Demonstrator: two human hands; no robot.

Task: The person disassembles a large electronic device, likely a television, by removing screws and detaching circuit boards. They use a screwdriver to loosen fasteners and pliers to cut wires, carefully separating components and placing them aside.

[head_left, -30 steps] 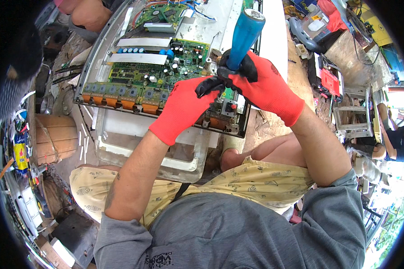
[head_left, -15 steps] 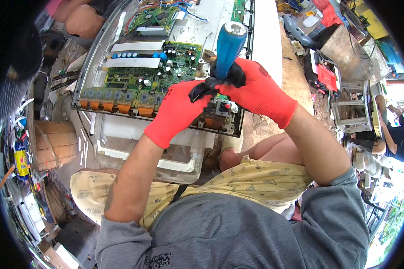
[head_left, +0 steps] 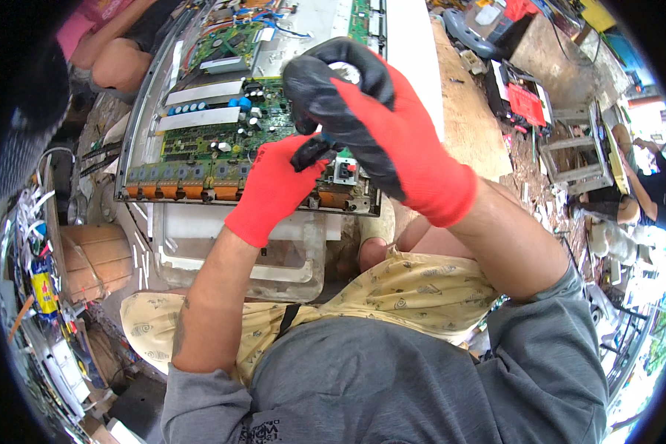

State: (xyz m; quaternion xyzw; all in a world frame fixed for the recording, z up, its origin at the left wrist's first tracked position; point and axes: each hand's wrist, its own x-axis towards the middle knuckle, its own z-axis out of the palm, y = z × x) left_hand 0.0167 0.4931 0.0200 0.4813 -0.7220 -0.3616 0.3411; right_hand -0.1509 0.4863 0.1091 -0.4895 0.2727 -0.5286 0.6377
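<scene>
Right hand (head_left: 383, 122) has shifted up, fingers curled closed around the blue tool (head_left: 345, 72) at the green board's (head_left: 192, 146) right side. Left hand (head_left: 277, 185) bunches below; its hold is unclear. Handle seems stiff, light, best gripped round its thick end.

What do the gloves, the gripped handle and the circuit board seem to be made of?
Gloves: red knit fabric, matte, with a black, probably rubbery coating that creases and shines slightly.
Handle: perhaps hard plastic; only its pale, roughened-looking end shows clearly, so that's uncertain.
Circuit board: likely rigid laminate with green lacquer, judging by its flat green face crowded with mounted parts.
</scene>
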